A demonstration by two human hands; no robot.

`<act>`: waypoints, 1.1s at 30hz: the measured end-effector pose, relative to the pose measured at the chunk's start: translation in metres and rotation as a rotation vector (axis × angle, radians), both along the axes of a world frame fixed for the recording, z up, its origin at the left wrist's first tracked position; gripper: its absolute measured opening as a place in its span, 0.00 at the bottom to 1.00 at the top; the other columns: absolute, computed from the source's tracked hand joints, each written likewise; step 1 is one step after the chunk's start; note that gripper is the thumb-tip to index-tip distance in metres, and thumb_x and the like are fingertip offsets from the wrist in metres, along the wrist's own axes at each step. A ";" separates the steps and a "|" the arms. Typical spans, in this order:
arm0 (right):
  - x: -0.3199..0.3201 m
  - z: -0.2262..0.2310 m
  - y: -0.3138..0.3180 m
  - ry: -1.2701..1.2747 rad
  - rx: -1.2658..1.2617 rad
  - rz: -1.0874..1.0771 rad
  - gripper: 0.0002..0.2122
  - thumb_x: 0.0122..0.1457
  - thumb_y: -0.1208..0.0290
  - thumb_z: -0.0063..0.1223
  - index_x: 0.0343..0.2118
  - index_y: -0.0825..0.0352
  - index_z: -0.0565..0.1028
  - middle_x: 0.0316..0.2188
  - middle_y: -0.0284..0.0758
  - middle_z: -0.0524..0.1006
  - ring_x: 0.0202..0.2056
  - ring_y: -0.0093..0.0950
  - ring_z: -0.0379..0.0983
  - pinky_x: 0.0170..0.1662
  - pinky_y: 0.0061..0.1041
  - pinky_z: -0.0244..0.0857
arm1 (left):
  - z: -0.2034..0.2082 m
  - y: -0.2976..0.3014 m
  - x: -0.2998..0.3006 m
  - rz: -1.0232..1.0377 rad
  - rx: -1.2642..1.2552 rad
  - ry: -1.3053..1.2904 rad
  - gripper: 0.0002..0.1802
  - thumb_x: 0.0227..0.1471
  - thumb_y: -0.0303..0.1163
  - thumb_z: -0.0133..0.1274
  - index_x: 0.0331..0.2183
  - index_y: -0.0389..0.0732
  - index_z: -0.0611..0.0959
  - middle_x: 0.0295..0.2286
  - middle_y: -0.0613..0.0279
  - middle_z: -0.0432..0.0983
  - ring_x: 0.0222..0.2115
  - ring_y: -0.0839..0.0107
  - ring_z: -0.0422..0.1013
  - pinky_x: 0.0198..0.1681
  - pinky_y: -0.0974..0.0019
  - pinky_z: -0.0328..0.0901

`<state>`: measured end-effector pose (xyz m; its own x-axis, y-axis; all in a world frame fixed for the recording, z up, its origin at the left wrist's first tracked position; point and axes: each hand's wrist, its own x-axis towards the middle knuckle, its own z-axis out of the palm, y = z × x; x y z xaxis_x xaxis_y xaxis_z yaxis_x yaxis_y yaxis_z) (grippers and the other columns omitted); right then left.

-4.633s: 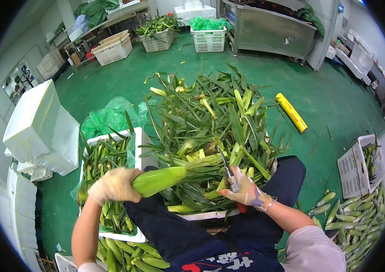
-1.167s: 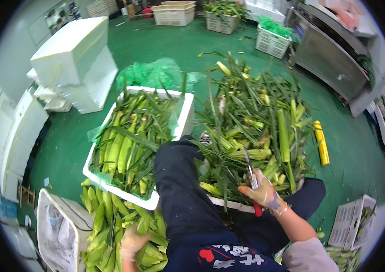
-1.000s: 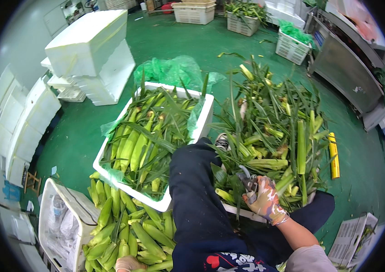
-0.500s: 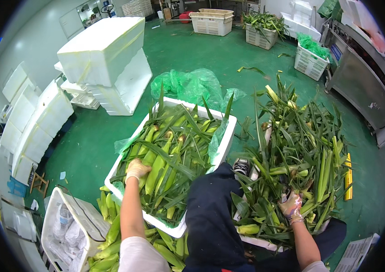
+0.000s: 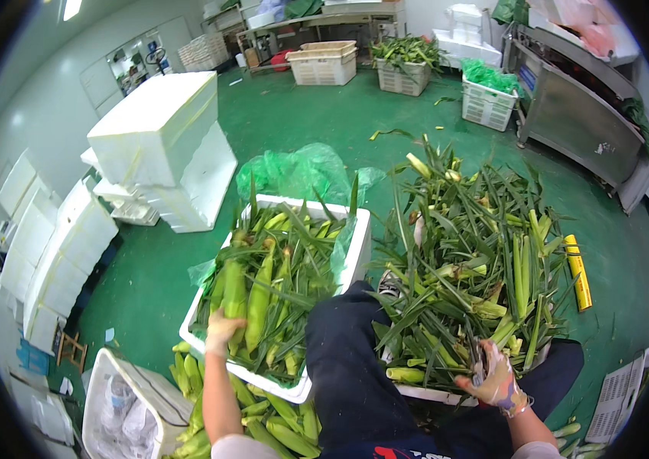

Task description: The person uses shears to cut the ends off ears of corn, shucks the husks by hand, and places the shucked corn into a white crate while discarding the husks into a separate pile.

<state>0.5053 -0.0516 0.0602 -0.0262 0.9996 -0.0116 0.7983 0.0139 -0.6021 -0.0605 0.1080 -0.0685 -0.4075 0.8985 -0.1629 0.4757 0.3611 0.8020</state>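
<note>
My left hand [image 5: 225, 327], in a pale glove, is closed round the lower end of a green ear of corn [image 5: 234, 292]. The ear is slightly blurred and lifts a little from a white foam box [image 5: 360, 249] full of unhusked corn and long leaves. At the right, my right hand [image 5: 502, 382], in a stained glove, is curled at the near edge of a big heap of corn leaves and stalks [image 5: 466, 268]. A narrow greyish thing [image 5: 480, 367] shows between its thumb and fingers; its kind is unclear.
Loose corn ears [image 5: 290, 437] lie on the floor beside a white crate [image 5: 152, 382] of clear plastic bags. Green plastic film [image 5: 301, 172] lies beyond the foam box. Stacked foam boxes [image 5: 152, 130] stand at left, a metal machine [image 5: 577, 111] far right. A yellow tube [image 5: 579, 273] lies beside the heap.
The view has tilted up and shifted right. My left hand has taken hold of an ear by its near end. My right hand has drawn back from the leaves toward me.
</note>
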 end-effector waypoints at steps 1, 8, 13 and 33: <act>0.001 0.010 -0.006 0.039 -0.092 -0.014 0.38 0.36 0.57 0.69 0.49 0.73 0.64 0.39 0.46 0.72 0.41 0.46 0.71 0.45 0.35 0.66 | 0.028 -0.016 0.024 -0.080 0.090 -0.312 0.28 0.35 0.28 0.63 0.42 0.28 0.76 0.34 0.52 0.78 0.33 0.62 0.76 0.40 0.64 0.71; -0.029 0.012 -0.011 0.104 -0.250 0.086 0.38 0.41 0.52 0.66 0.51 0.71 0.62 0.38 0.47 0.74 0.40 0.45 0.74 0.44 0.36 0.67 | 0.182 -0.017 0.197 -0.390 0.645 -1.277 0.36 0.46 0.37 0.61 0.53 0.36 0.64 0.38 0.52 0.73 0.40 0.60 0.71 0.48 0.56 0.66; -0.074 -0.026 -0.003 -0.024 -0.271 0.052 0.42 0.44 0.46 0.61 0.54 0.73 0.59 0.46 0.52 0.68 0.48 0.45 0.68 0.52 0.38 0.63 | 0.198 0.053 0.287 -0.146 0.540 -1.633 0.24 0.49 0.47 0.58 0.38 0.37 0.74 0.31 0.54 0.74 0.34 0.60 0.72 0.47 0.53 0.65; -0.029 -0.063 -0.018 0.956 -0.088 -0.358 0.24 0.48 0.60 0.64 0.40 0.71 0.65 0.24 0.37 0.69 0.24 0.35 0.68 0.32 0.32 0.65 | 0.133 0.042 0.415 0.019 0.117 -1.208 0.24 0.41 0.41 0.66 0.38 0.39 0.76 0.30 0.60 0.74 0.28 0.64 0.70 0.35 0.59 0.68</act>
<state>0.4761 -0.0694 -0.0029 0.2369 0.9473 -0.2157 -0.0673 -0.2055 -0.9764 0.3544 0.1501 0.0648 -0.0622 0.9289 -0.3651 -0.6057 0.2556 0.7535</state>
